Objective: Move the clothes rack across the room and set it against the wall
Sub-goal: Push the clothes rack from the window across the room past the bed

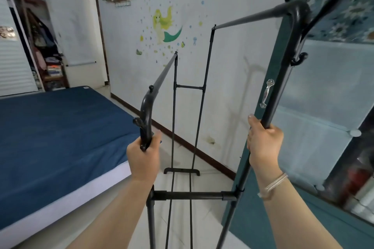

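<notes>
Head view. A black double-rail rack stands on the pale floor between the bed on the left and a teal cabinet on the right, its length running away from the viewer toward the wall. The left hand is closed round the near left upright, just below its curved top joint, thumb up along the post. The right hand is closed round the near right upright, which rises higher than the left one; a bracelet circles that wrist. A crossbar joins the two near uprights below the hands. The far end frame and its foot lie near the wall's brown skirting; whether the foot touches the floor cannot be told. A mermaid sticker marks the wall above the rack's lower rail. An open wardrobe stands beyond the bed.
</notes>
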{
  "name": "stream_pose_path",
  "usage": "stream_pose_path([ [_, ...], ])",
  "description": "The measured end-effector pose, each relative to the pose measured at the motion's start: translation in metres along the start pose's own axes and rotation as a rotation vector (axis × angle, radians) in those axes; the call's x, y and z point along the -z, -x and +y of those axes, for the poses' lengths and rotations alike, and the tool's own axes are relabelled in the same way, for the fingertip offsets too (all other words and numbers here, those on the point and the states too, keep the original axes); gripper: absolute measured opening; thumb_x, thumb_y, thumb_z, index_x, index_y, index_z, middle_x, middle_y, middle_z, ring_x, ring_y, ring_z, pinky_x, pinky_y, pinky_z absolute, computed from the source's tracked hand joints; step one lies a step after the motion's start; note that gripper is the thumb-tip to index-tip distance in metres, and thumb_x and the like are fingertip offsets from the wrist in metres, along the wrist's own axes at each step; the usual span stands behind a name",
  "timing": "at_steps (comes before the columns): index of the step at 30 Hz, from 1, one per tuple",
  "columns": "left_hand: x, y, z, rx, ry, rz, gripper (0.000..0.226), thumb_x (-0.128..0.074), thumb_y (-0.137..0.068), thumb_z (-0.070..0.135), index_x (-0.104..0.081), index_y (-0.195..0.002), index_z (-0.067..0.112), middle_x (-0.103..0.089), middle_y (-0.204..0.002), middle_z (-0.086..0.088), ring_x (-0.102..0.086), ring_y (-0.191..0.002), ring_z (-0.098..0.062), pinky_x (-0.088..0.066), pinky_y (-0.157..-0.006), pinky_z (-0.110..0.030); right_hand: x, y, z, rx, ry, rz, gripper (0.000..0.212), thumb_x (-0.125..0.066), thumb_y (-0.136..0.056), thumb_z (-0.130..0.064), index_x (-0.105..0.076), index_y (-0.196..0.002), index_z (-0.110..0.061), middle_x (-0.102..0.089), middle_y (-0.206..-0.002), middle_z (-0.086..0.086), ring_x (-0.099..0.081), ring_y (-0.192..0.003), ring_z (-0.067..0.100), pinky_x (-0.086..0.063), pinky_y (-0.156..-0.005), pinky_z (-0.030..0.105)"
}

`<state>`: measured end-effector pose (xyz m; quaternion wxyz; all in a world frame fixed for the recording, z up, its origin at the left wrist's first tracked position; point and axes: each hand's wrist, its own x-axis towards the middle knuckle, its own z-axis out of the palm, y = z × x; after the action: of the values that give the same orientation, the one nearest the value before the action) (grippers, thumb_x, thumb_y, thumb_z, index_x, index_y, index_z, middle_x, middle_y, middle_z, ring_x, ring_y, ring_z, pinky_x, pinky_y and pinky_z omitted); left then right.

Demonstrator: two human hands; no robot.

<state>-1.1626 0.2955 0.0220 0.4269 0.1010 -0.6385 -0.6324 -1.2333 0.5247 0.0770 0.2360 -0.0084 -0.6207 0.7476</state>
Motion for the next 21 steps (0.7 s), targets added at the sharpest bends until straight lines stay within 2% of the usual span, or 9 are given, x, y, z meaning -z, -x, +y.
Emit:
stream_pose_path([
  [3, -0.021, -0.008, -0.007, 0.003, 0.014, 0.001, 0.048, -0.067, -0.087, 0.019, -0.059, -0.043, 0.036, -0.048, -0.035, 0.018, -0.045, -0.036, 0.003, -0.035, -0.052, -0.028, -0.002, -0.025, 0.009, -0.006, -0.028, -0.011, 0.043, -0.069, -0.08, -0.028, -0.034, -0.056, -0.022, -0.03, -0.044, -0.003, -0.028, -0.037, 0.014, -0.026, -0.038, 0.022],
  [6, -0.038, -0.022, -0.018, 0.014, 0.016, 0.011, 0.05, -0.066, -0.087, 0.019, -0.056, -0.04, 0.033, -0.044, -0.034, 0.017, -0.042, -0.034, 0.0, -0.034, -0.05, -0.028, -0.009, -0.047, 0.018, -0.011, -0.037, -0.013, 0.043, -0.07, -0.082, -0.026, -0.036, -0.055, -0.021, -0.031, -0.045, -0.002, -0.029, -0.036, 0.013, -0.026, -0.037, 0.022],
  [13, -0.071, -0.07, -0.049, 0.021, 0.025, 0.011, 0.05, -0.067, -0.087, 0.023, -0.054, -0.039, 0.034, -0.044, -0.034, 0.016, -0.042, -0.034, 0.001, -0.034, -0.049, -0.028, -0.043, -0.105, 0.044, 0.013, -0.028, -0.034, 0.04, -0.07, -0.08, -0.028, -0.037, -0.057, -0.021, -0.03, -0.045, -0.004, -0.027, -0.036, 0.013, -0.026, -0.038, 0.022],
  [18, -0.09, -0.105, -0.064, 0.022, -0.001, 0.01, 0.054, -0.067, -0.087, 0.025, -0.047, -0.037, 0.032, -0.039, -0.034, 0.014, -0.035, -0.034, -0.002, -0.033, -0.046, -0.024, -0.07, -0.142, 0.062, 0.002, -0.05, -0.045, 0.039, -0.07, -0.069, -0.039, -0.037, -0.056, -0.023, -0.03, -0.041, -0.007, -0.028, -0.034, 0.012, -0.027, -0.036, 0.021],
  [21, -0.1, -0.122, -0.075, 0.035, -0.014, 0.036, 0.053, -0.067, -0.086, 0.025, -0.043, -0.039, 0.028, -0.037, -0.035, 0.013, -0.033, -0.034, -0.003, -0.032, -0.043, -0.02, -0.084, -0.163, 0.074, -0.014, -0.057, -0.078, 0.038, -0.07, -0.069, -0.04, -0.037, -0.058, -0.023, -0.029, -0.041, -0.007, -0.027, -0.033, 0.013, -0.024, -0.036, 0.021],
])
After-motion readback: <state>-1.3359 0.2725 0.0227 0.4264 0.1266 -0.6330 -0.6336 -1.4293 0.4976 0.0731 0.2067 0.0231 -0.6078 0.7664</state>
